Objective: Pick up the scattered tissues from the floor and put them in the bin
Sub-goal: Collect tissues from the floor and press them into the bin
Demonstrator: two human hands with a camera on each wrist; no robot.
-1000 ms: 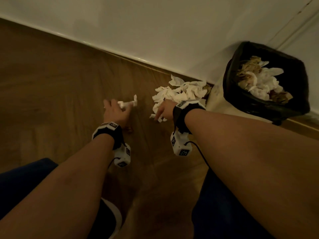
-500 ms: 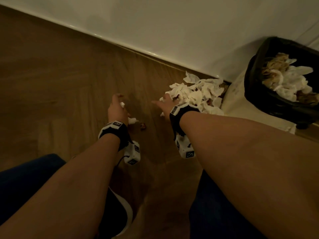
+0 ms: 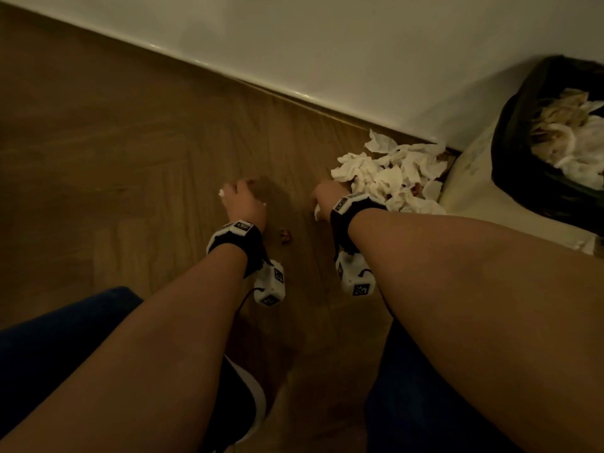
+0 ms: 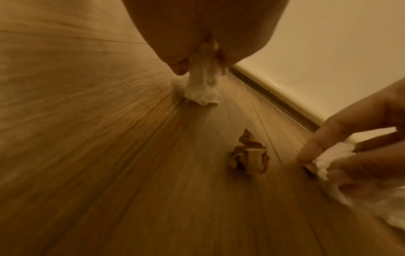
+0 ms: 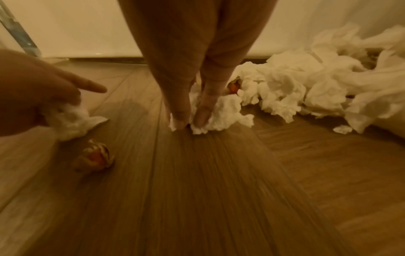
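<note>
Closest to the person, both forearms reach down over dark blue trousers toward the wooden floor [image 3: 130,132], each wrist wearing a black band with a white camera block. The left hand [image 3: 243,204] is knuckles-up, fingers curled and pinching a small white tissue wad [image 4: 202,83]; the wad hangs down out of the fist, long axis roughly vertical, its crumpled end right at the floor, though contact can't be told. The index finger sticks out a bit straighter in the right wrist view.

Between the two hands sits a tiny crumpled brownish scrap [image 3: 285,236] on the boards, apart from both.

The right hand [image 3: 327,199] points fingers-down, fingertips [image 5: 179,119] pressed close together and pinching the near edge of a white tissue [image 5: 221,114] against the floor. That piece is lumpy with no clear direction.

Just behind it is the tissue pile [image 3: 392,178], a loose white heap sprawling along the base of the wall [image 3: 327,44], with a few orange-brown bits showing inside.

Farthest right, well apart from the hands, stands the bin [image 3: 510,152], black-lined and already stuffed with white and brownish tissues.
</note>
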